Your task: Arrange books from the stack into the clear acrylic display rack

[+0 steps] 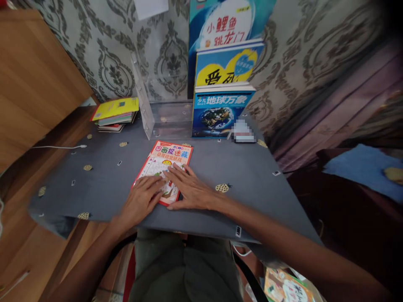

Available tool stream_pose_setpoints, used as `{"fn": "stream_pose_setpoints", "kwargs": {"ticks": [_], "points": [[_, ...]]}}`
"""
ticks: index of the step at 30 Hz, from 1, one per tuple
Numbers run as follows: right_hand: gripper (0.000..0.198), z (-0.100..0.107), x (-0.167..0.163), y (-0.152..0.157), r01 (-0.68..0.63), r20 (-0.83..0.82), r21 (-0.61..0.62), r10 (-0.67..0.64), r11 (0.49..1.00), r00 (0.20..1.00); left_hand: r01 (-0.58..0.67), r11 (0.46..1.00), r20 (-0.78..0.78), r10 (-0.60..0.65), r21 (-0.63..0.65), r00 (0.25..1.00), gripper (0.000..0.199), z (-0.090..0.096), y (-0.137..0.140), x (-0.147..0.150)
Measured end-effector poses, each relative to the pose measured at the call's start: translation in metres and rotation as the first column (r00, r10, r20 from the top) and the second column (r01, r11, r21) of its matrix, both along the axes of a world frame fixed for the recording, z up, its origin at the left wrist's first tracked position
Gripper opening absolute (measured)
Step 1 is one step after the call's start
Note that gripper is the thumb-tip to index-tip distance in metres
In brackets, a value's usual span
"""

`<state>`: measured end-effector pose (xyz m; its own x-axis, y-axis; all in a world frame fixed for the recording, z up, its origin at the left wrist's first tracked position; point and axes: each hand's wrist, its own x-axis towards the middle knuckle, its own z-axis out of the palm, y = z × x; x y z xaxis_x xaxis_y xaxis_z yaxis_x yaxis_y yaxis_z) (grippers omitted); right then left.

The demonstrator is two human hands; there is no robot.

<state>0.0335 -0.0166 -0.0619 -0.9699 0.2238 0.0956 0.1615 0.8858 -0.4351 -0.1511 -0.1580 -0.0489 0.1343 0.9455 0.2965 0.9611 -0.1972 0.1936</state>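
A children's picture book [171, 151] with a red border and a bright cartoon cover lies shut on the grey cloth, slightly turned. My left hand [143, 197] rests over its lower left side, fingers stretched across the cover. From the right, my right hand [185, 186] lies flat on the book, fingers extended towards its middle and the thumb near the bottom edge. The fingers of both hands come close together over the cover and hide part of it. Neither hand is wrapped round anything.
Behind the book stands a clear acrylic rack [170, 119], its right side holding several upright books, a blue earth book [220, 115] in front. A stack of books [116, 110] lies at the left back. A white cable [63, 147] crosses the left side. Another book [285, 287] sits low at right.
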Motion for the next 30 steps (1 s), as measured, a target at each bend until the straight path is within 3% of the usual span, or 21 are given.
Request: {"fn": "stream_pose_setpoints", "kwargs": {"ticks": [7, 14, 17, 23, 27, 29, 30], "points": [[0.116, 0.000, -0.001, 0.010, 0.025, 0.024, -0.010, -0.025, 1.000, 0.999, -0.115, 0.993, -0.043, 0.116, 0.018, 0.992, 0.041, -0.018, 0.039, -0.029], [0.101, -0.005, 0.003, 0.047, 0.250, -0.002, 0.060, -0.250, 0.967, 0.968, -0.217, 0.975, -0.064, 0.220, 0.056, 0.973, 0.044, -0.028, 0.082, -0.048], [0.101, -0.004, 0.003, 0.054, 0.320, 0.023, 0.098, -0.323, 0.942, 0.946, -0.278, 0.957, -0.054, 0.283, 0.086, 0.958, 0.042, -0.029, 0.091, -0.048], [0.099, 0.001, 0.004, 0.051, 0.323, 0.043, 0.123, -0.330, 0.939, 0.943, -0.305, 0.948, -0.031, 0.309, 0.095, 0.950, 0.039, -0.022, 0.090, -0.041], [0.100, 0.002, 0.004, 0.051, 0.324, 0.079, 0.124, -0.334, 0.938, 0.939, -0.356, 0.931, 0.168, 0.340, 0.075, 0.925, 0.040, -0.015, 0.097, -0.054], [0.100, 0.003, 0.004, 0.051, 0.324, 0.088, 0.117, -0.335, 0.939, 0.938, -0.441, 0.897, 0.403, 0.417, -0.037, 0.815, 0.040, -0.011, 0.104, -0.064], [0.100, 0.004, 0.004, 0.051, 0.324, 0.090, 0.111, -0.334, 0.939, 0.938, -0.463, 0.875, 0.558, 0.456, -0.139, 0.693, 0.040, -0.009, 0.107, -0.068]]}}
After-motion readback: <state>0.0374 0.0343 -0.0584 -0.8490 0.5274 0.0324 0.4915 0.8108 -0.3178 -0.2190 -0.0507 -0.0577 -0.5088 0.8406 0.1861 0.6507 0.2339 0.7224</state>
